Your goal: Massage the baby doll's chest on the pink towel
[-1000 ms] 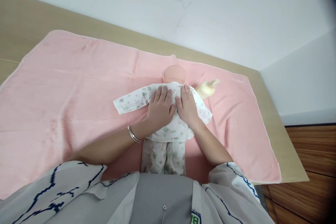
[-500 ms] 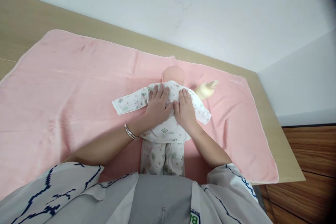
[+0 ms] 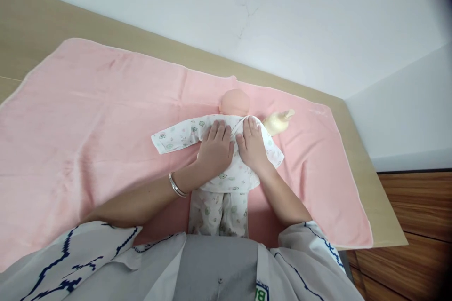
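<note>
Fingers (image 3: 225, 134) extended flat, gripping nothing: left hand (image 3: 214, 150) and right hand (image 3: 254, 147) palm-down on shirt (image 3: 231, 181) of doll (image 3: 235, 102), which lies on blanket (image 3: 127, 99). Right just slid up; cloth now creases between hands, so likely dragging it.

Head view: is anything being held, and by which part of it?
Nothing is held; the left hand and right hand rest flat on the upper part of the white printed cloth top.

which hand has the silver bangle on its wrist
The left hand: a silver bangle circles its wrist, while the right hand has no bangle at its wrist.
</note>
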Demonstrator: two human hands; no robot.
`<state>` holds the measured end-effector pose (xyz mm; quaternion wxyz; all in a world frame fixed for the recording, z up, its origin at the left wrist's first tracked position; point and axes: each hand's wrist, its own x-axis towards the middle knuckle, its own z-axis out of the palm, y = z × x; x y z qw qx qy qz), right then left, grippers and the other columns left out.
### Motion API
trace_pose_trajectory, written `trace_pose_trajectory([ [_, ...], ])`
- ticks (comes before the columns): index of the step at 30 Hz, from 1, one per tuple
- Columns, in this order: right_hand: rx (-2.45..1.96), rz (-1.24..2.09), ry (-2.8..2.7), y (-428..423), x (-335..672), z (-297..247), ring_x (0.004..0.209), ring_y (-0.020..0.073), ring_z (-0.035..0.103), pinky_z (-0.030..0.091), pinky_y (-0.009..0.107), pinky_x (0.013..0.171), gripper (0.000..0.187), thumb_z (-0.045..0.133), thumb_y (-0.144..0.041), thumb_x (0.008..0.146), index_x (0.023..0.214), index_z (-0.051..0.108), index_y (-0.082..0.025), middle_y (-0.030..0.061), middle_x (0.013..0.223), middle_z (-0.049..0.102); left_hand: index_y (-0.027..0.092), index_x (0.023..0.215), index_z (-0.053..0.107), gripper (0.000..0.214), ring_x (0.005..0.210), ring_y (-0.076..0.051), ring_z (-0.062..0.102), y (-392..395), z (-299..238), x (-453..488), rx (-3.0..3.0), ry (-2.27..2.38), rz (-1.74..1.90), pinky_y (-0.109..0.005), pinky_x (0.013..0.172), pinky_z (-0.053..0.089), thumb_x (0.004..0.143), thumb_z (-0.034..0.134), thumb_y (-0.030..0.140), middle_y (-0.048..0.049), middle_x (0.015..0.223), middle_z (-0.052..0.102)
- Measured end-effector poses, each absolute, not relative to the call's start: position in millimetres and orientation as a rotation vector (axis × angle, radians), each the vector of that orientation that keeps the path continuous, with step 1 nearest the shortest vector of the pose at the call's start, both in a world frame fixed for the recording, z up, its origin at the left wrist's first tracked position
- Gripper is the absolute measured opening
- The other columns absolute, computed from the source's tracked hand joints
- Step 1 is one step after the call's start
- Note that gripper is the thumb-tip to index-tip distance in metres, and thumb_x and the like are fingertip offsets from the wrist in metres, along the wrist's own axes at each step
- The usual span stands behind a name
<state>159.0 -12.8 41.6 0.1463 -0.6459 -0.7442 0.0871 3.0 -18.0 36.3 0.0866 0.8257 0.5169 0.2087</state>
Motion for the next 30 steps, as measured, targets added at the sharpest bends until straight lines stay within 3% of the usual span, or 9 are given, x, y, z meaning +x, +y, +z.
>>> trace_pose_trajectory([
  [4,-1.853,0.174,-2.211,-47.7,133.1,50.6,0.156,0.0382,0.023,0.022,0.059,0.127,0.069,0.025,-0.044,0.106,0.152,0.036,0.007,0.0302,0.161,0.032,-0.001,0.148,0.046,0.056,0.151,-0.037,0.034,11.4,32.7,-7.1,2.368,1.554,0.622,-0.053,0.126,0.026,0.103,0.033,0.031,-0.0231,0.158,0.042],
  [9,-1.810,0.230,-2.237,-52.0,130.7,60.2,0.155,0.0354,0.027,0.026,0.054,0.127,0.068,0.022,-0.046,0.106,0.151,0.041,0.001,0.0260,0.161,0.036,-0.002,0.151,0.040,0.060,0.151,-0.037,0.032,19.8,34.7,-7.8,2.321,1.632,0.566,-0.052,0.126,0.026,0.104,0.032,0.034,-0.0225,0.159,0.041],
  [12,-1.836,0.292,-2.162,-22.1,146.6,55.6,0.156,0.0330,0.024,0.024,0.053,0.128,0.068,0.019,-0.045,0.107,0.153,0.038,0.001,0.0244,0.163,0.033,-0.002,0.147,0.046,0.057,0.150,-0.040,0.036,-5.0,42.1,0.9,2.412,1.640,0.539,-0.056,0.124,0.026,0.103,0.032,0.030,-0.0254,0.156,0.044],
  [17,-1.888,0.236,-2.114,-14.0,144.9,48.5,0.157,0.0357,0.021,0.020,0.055,0.129,0.070,0.023,-0.042,0.106,0.154,0.029,0.008,0.0270,0.164,0.029,-0.004,0.145,0.049,0.055,0.148,-0.038,0.039,-15.6,46.8,1.2,2.494,1.572,0.502,-0.052,0.125,0.028,0.102,0.032,0.027,-0.0268,0.154,0.046],
  [23,-1.830,0.281,-2.178,-62.8,118.3,65.9,0.154,0.0352,0.031,0.032,0.054,0.125,0.061,0.023,-0.040,0.107,0.149,0.048,-0.003,0.0219,0.158,0.044,-0.002,0.153,0.037,0.059,0.153,-0.031,0.032,35.5,34.7,-20.3,2.392,1.461,0.481,-0.047,0.128,0.024,0.102,0.026,0.026,-0.0196,0.162,0.038],
  [30,-1.778,0.447,-2.057,-8.0,162.2,55.6,0.157,0.0308,0.023,0.025,0.053,0.128,0.061,0.027,-0.045,0.106,0.151,0.045,-0.008,0.0177,0.164,0.034,-0.002,0.142,0.053,0.054,0.144,-0.036,0.046,-7.5,41.8,-4.2,2.503,1.541,0.608,-0.053,0.122,0.033,0.100,0.033,0.026,-0.0238,0.149,0.053],
])
